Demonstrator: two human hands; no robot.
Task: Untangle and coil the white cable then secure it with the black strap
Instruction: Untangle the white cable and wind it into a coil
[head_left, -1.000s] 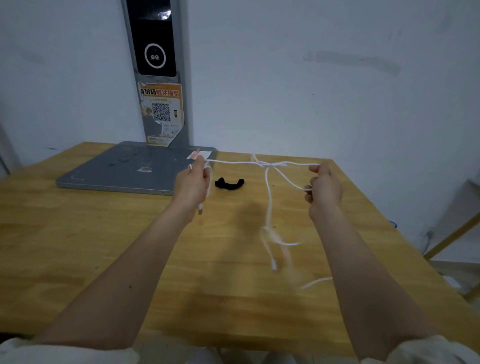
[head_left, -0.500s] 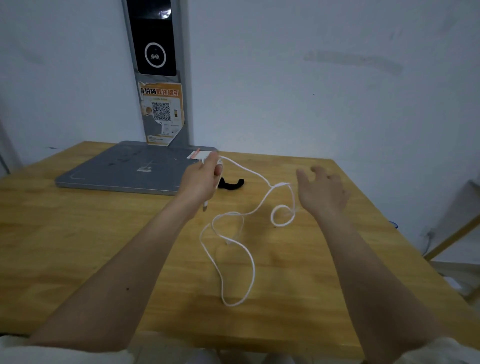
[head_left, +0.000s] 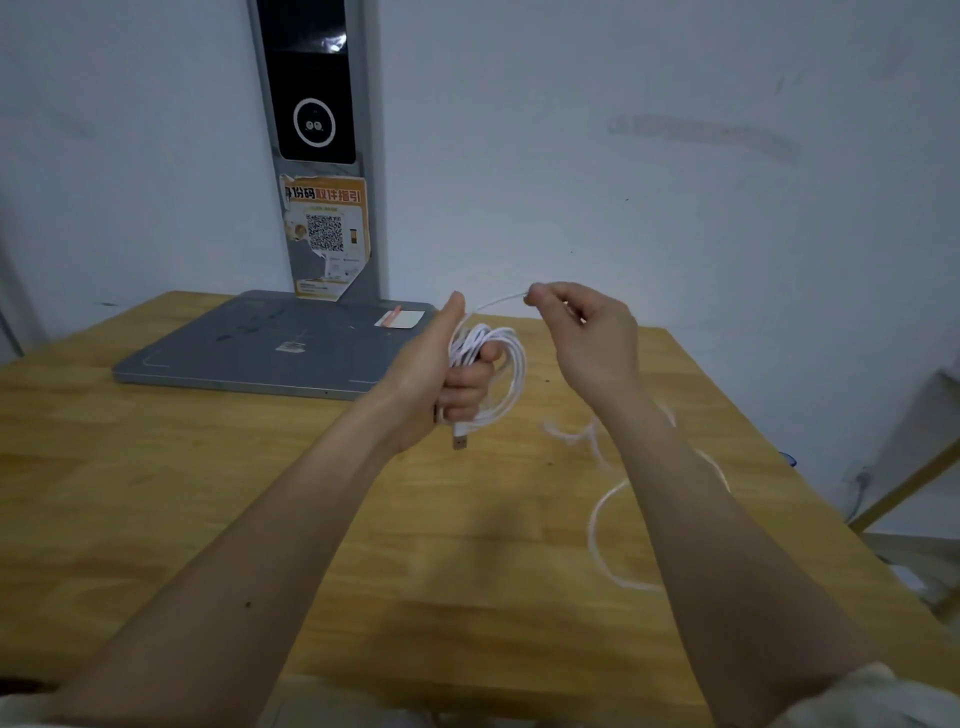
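My left hand (head_left: 447, 376) is raised over the wooden table (head_left: 260, 519) and grips several loops of the white cable (head_left: 511, 374), with a USB plug (head_left: 459, 437) hanging below the fist. My right hand (head_left: 587, 332) is beside it to the right and pinches a strand of the same cable between thumb and fingers. That strand runs from the coil to the pinch. The loose tail of the cable lies blurred on the table by my right forearm. The black strap is hidden from view.
A flat grey device base (head_left: 270, 345) lies at the back left of the table, with a post (head_left: 317, 145) carrying a black screen and a QR sticker against the white wall. The table's right edge (head_left: 810, 493) drops off to a floor with a wooden frame.
The cable lay stretched, then loose on the table; now several loops are gathered in my left hand. My right hand, open half a second ago, has closed on a strand and lifted.
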